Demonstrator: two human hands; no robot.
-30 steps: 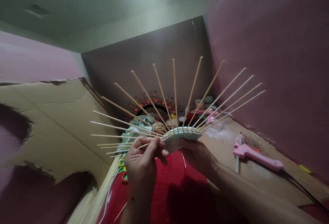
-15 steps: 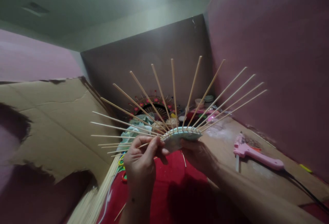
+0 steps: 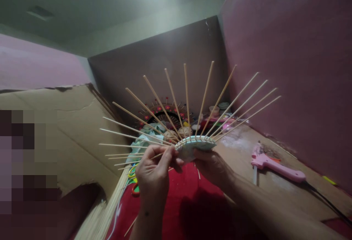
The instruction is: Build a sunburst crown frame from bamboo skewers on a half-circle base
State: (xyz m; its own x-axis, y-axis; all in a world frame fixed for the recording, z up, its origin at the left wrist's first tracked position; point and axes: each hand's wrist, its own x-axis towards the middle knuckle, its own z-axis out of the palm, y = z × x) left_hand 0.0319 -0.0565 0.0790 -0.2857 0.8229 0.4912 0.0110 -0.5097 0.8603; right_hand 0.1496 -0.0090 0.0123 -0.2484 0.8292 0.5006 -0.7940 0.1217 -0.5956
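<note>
A pale round disc (image 3: pixel 192 146) with several thin wooden sticks (image 3: pixel 187 100) fanning out from its rim is held up in front of me. My right hand (image 3: pixel 213 166) grips the disc from below at its right side. My left hand (image 3: pixel 154 174) pinches one stick (image 3: pixel 154 156) at the disc's left edge between thumb and fingers. The sticks spread from the left round to the upper right.
A pink glue gun (image 3: pixel 275 166) with a black cord lies on the wooden surface at right. A red cloth (image 3: pixel 187 203) lies below my hands. Torn cardboard (image 3: pixel 66 130) stands at left, loose sticks (image 3: pixel 101 214) beside it. A decorated stick wheel (image 3: pixel 165 113) and small jars stand at the back.
Almost nothing has changed. The disc and both hands shifted slightly; my left fingers stay pinched on the same stick at the disc's left edge.
</note>
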